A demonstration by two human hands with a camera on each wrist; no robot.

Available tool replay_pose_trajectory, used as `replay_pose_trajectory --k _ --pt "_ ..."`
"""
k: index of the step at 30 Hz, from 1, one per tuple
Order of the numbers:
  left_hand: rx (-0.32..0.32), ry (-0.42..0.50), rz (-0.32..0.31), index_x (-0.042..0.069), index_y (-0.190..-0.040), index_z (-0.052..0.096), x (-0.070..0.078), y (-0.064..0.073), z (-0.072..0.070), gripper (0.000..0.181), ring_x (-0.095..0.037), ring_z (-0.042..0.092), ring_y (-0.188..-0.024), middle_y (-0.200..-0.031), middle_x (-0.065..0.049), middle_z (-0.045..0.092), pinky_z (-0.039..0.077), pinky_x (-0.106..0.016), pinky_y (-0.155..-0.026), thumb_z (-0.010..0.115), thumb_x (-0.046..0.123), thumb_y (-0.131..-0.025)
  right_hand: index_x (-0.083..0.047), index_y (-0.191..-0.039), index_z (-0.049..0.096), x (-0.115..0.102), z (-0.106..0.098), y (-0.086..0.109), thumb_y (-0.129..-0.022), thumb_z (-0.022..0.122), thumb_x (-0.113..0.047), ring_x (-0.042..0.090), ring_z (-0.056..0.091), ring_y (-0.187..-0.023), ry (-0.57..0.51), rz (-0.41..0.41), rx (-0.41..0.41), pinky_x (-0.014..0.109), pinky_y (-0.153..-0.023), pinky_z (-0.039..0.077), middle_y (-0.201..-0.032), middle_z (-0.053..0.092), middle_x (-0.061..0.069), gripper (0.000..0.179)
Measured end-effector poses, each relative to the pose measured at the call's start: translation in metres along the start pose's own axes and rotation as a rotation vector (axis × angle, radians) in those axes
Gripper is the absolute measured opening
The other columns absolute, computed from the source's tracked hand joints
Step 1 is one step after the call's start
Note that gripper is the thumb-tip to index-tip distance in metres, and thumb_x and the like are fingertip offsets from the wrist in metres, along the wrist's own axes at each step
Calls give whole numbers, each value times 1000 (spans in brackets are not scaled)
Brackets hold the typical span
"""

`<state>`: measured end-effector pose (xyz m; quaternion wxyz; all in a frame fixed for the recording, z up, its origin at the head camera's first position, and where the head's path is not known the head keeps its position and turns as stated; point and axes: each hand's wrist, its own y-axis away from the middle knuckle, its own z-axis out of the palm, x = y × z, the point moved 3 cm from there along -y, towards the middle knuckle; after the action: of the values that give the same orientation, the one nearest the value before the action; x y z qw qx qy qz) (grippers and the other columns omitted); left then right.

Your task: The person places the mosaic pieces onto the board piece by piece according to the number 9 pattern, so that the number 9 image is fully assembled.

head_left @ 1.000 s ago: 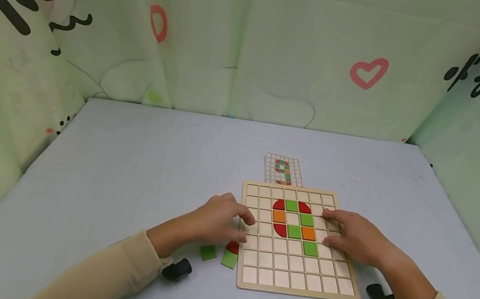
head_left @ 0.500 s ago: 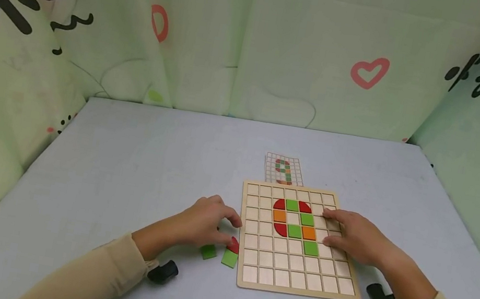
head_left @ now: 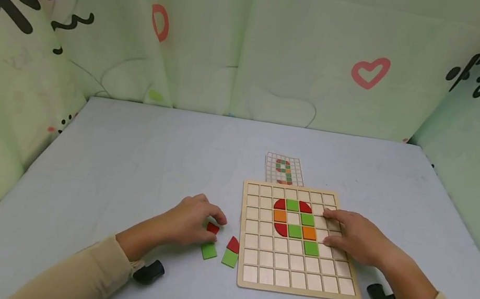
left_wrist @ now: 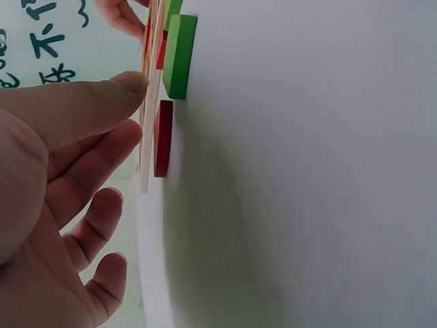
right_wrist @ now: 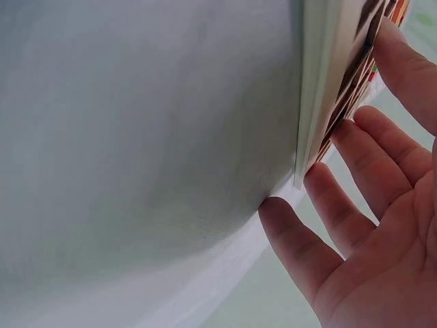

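Observation:
My left hand [head_left: 190, 221] hovers left of the wooden grid board, with nothing between its thumb and fingers. Close to its fingertips lies a red piece [head_left: 213, 228], partly covered by the hand, and a green square tile [head_left: 209, 251] sits just below. Another red piece [head_left: 233, 245] and a green tile [head_left: 229, 258] lie against the left edge of the board [head_left: 276, 277]. Red, green and orange pieces fill some of the board's upper cells. My right hand [head_left: 363, 239] rests on the board's right side, fingers extended and spread in the right wrist view.
A small printed pattern card [head_left: 270, 171] lies behind the board, its lower end at the board's far edge. The white table [head_left: 148, 155] is enclosed by pale green curtains [head_left: 286, 46]. A black wrist device [head_left: 382, 298] sits by the right sleeve.
My left hand has drawn away from the board's left edge, moving left and slightly toward me; a red piece near its fingers now shows. The right hand stays put.

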<state>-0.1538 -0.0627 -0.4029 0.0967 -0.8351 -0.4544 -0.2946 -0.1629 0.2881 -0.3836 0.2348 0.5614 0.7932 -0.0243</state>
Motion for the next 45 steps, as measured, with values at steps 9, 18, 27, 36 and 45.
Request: replay_pose_trajectory --k 9,18,27,36,45 --pt "15 -5 -24 17 -107 74 -8 6 -1 25 -15 49 -99 -99 10 66 45 -35 -82 81 13 -83 7 -142 49 -1 0 1 -90 75 -26 52 43 -128 0 12 -5 64 -101 36 -140 47 34 66" --pt "-35 40 -23 19 -101 74 -5 11 -1 21 -14 49 -98 -93 13 62 44 -35 -82 82 12 -82 7 -141 49 1 1 1 -89 76 -26 52 43 -128 7 15 -4 64 -101 36 -140 47 34 67" --pt "-126 78 29 20 -99 73 -5 15 2 21 -12 50 -98 -93 16 61 44 -33 -83 80 9 -83 6 -142 49 1 2 1 -89 75 -26 52 42 -128 -2 20 -6 64 -101 36 -141 47 33 67" --pt "-150 42 61 21 -99 74 -5 18 2 21 -13 50 -102 -108 12 68 42 -34 -86 78 6 -84 6 -142 48 1 1 0 -89 75 -26 52 42 -129 -9 15 -6 64 -101 36 -141 47 33 68" --pt "-152 20 56 20 -102 74 -3 16 3 23 -12 48 -100 -98 17 65 41 -34 -86 77 6 -85 6 -141 49 0 1 -1 -89 76 -26 52 43 -128 -9 12 -7 64 -101 36 -140 48 33 67"
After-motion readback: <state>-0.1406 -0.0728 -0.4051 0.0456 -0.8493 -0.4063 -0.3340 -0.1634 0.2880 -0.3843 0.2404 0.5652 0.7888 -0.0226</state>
